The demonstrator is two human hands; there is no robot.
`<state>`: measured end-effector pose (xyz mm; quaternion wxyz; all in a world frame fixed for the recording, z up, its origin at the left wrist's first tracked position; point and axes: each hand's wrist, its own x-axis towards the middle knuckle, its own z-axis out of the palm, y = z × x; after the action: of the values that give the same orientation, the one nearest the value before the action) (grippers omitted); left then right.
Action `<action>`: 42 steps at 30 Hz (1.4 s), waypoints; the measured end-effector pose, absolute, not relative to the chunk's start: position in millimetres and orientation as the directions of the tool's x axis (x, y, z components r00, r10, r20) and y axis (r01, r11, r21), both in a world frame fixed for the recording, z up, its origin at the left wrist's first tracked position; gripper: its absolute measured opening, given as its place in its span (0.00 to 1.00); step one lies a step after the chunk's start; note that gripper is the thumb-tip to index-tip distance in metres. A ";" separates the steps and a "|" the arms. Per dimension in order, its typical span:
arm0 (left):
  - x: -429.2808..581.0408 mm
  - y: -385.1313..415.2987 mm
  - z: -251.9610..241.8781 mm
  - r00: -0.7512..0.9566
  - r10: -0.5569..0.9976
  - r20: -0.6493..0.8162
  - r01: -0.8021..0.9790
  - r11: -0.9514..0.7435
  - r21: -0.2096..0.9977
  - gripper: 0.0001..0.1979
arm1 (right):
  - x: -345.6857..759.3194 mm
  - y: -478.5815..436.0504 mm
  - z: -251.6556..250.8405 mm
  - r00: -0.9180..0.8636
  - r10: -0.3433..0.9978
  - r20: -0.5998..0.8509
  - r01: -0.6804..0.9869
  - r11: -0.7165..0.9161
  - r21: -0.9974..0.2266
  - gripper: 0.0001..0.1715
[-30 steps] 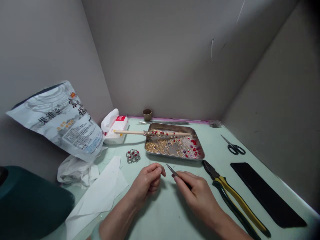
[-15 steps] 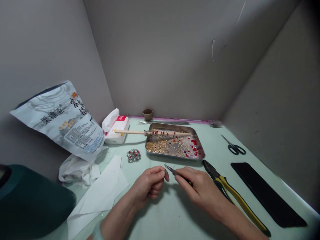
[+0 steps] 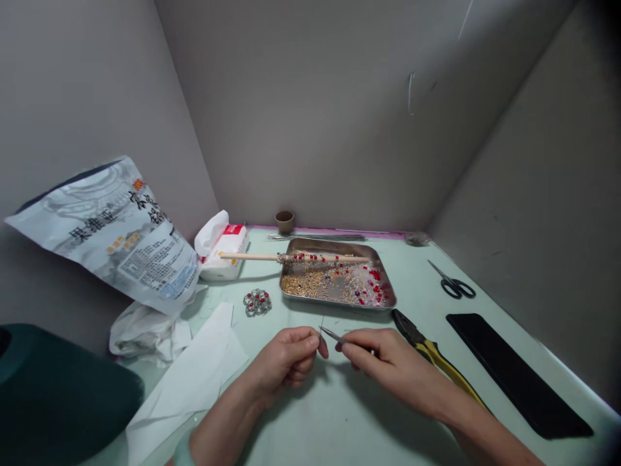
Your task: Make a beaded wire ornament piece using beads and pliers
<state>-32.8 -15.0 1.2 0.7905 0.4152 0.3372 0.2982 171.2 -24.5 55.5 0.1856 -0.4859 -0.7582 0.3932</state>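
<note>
Near the middle of the table, my left hand pinches a thin wire between thumb and forefinger; a short end stands up past the fingertips. My right hand is wrapped round slim needle-nose pliers, their grey pointed tip against or very close to the wire. Whether the jaws grip it I cannot tell. Just beyond both hands stands a metal tray of gold, red, purple and clear beads. A wooden stick strung with red-beaded wire lies across it. Left of the tray rests a wire piece with red beads.
Large yellow-and-black pliers, scissors and a black flat case lie on the right. On the left are a tissue pack, a silver pouch, white paper and a dark green object. A small brown cup stands behind.
My right hand has turned slightly, and the pliers' tip has come a little lower along the wire. More wire shows above my left fingertips. The view has shifted slightly.
</note>
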 end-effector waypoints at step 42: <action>-24.8 -15.6 8.1 0.430 0.893 -0.134 0.305 -0.003 0.952 0.14 | 191.5 -13.3 54.9 -0.538 0.836 -0.106 0.658 0.339 -0.673 0.18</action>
<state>-24.8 -15.6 8.1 0.5370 0.6531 0.4583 0.2739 191.5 -13.3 54.9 0.1302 -0.4624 -0.8077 0.3419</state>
